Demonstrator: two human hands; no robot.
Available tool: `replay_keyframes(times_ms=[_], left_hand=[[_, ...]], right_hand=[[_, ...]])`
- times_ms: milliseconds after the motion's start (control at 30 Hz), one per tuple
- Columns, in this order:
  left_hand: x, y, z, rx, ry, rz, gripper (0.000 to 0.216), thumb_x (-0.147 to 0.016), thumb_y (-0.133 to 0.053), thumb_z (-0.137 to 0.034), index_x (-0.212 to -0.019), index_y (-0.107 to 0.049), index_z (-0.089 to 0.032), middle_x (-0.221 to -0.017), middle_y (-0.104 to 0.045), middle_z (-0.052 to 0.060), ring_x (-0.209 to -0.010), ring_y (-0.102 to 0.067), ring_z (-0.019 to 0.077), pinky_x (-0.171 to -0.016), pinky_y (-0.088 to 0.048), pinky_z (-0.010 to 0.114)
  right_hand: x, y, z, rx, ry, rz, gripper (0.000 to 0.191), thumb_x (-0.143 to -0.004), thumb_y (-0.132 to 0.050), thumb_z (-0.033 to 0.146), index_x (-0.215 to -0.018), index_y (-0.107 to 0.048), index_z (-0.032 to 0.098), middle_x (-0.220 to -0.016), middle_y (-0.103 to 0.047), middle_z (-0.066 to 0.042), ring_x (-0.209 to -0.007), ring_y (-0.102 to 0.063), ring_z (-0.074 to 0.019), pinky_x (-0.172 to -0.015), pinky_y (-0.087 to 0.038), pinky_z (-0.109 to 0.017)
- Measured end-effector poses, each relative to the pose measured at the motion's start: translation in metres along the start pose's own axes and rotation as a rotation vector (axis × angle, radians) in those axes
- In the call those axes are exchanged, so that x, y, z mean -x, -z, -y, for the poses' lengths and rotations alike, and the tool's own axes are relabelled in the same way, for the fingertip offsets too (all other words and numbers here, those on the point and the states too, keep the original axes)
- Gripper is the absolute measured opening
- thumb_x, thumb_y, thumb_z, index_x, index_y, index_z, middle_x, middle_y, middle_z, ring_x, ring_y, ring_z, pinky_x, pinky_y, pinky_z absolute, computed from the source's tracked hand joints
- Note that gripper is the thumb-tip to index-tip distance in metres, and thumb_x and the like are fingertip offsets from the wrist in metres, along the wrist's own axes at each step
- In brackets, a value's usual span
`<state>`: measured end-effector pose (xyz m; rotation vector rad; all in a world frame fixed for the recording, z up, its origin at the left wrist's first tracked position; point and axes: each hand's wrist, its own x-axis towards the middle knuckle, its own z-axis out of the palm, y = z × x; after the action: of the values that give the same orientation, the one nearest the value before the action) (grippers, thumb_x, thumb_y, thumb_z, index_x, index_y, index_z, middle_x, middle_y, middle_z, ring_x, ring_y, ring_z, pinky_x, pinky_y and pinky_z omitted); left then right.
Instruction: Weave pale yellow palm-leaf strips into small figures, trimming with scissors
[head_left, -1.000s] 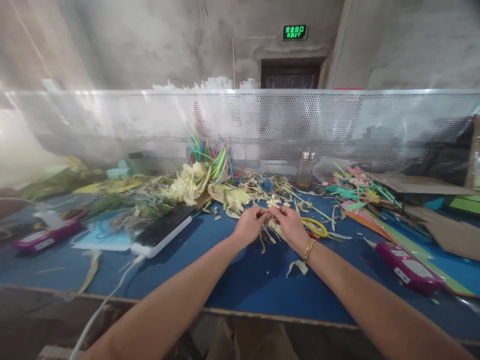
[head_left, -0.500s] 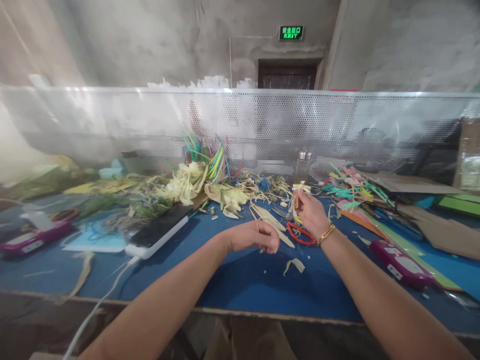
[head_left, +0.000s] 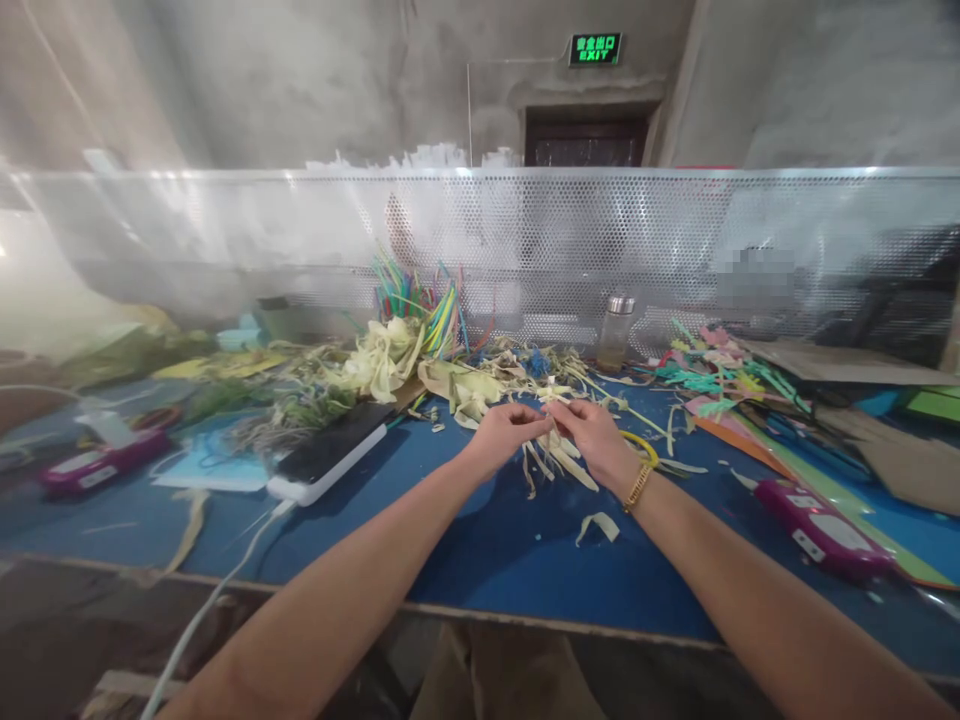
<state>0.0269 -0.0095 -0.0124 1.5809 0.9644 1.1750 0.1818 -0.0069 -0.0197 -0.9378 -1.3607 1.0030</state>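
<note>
Purple plastic casing marks the power strip (head_left: pixel 105 465) lying well left of your grip; nearer is a black-topped white slab (head_left: pixel 330 460), then a heap of crumpled, cream-coloured leaves (head_left: pixel 382 355). Your left hand (head_left: pixel 506 435) brings its fingertips to a small, pale bundle of leafy strips (head_left: pixel 553 396), centred at your grip; whether they pinch it cannot be told. Your right hand (head_left: pixel 596 435) holds the bundle between thumb and fingers, a clear, silver-capped bottle (head_left: pixel 615 335) standing beyond, a yellow loop (head_left: pixel 641 447) just right.
</note>
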Motion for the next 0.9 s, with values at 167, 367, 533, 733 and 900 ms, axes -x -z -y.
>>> replay_keyframes(times_ms=[167,367,533,733,900], left_hand=[[-0.0008,0.0013,0.0008,-0.02,-0.003,-0.001,0.031,-0.064,-0.072,-0.043,-0.066,-0.065,-0.013,-0.057,-0.052,-0.003,-0.055,-0.039,0.0082,-0.055,-0.03,0.024],[-0.0018,0.0012,0.0026,-0.039,-0.023,-0.033,0.03,-0.064,-0.071,-0.042,-0.065,-0.063,-0.013,-0.057,-0.052,-0.003,-0.054,-0.039,0.0081,-0.053,-0.03,0.023],[-0.0054,0.0054,0.0066,-0.082,-0.061,-0.135,0.028,-0.063,-0.071,-0.041,-0.066,-0.064,-0.014,-0.059,-0.056,-0.001,-0.054,-0.043,0.0092,-0.054,-0.033,0.024],[-0.0063,0.0089,0.0054,-0.192,-0.116,-0.133,0.022,-0.065,-0.07,-0.037,-0.065,-0.067,-0.014,-0.065,-0.062,0.002,-0.061,-0.05,0.0125,-0.059,-0.038,0.026],[-0.0028,0.0044,0.002,-0.082,-0.072,-0.086,0.026,-0.065,-0.071,-0.039,-0.063,-0.063,-0.015,-0.056,-0.051,-0.003,-0.053,-0.04,0.0084,-0.053,-0.03,0.024]], right_hand=[[0.0002,-0.001,0.0012,-0.023,-0.014,0.028,0.039,-0.066,-0.07,0.054,-0.057,-0.058,0.018,-0.052,-0.047,0.004,-0.05,-0.035,-0.0088,-0.052,-0.029,-0.026],[-0.0002,0.0009,-0.0023,-0.022,-0.041,0.049,0.036,-0.068,-0.07,0.052,-0.068,-0.063,0.017,-0.061,-0.056,0.001,-0.057,-0.045,-0.0108,-0.058,-0.038,-0.026],[0.002,0.0024,-0.002,0.17,-0.009,0.078,0.032,-0.068,-0.07,0.046,-0.078,-0.066,0.017,-0.071,-0.064,-0.002,-0.063,-0.052,-0.0131,-0.062,-0.042,-0.027],[0.0013,0.0031,-0.005,0.305,0.071,0.061,0.025,-0.072,-0.064,0.041,-0.076,-0.064,0.016,-0.069,-0.063,-0.002,-0.062,-0.052,-0.0138,-0.062,-0.041,-0.027],[-0.001,0.0025,-0.0075,0.368,0.127,0.048,0.021,-0.074,-0.059,0.038,-0.073,-0.06,0.017,-0.064,-0.058,0.001,-0.058,-0.048,-0.0124,-0.058,-0.039,-0.025]])
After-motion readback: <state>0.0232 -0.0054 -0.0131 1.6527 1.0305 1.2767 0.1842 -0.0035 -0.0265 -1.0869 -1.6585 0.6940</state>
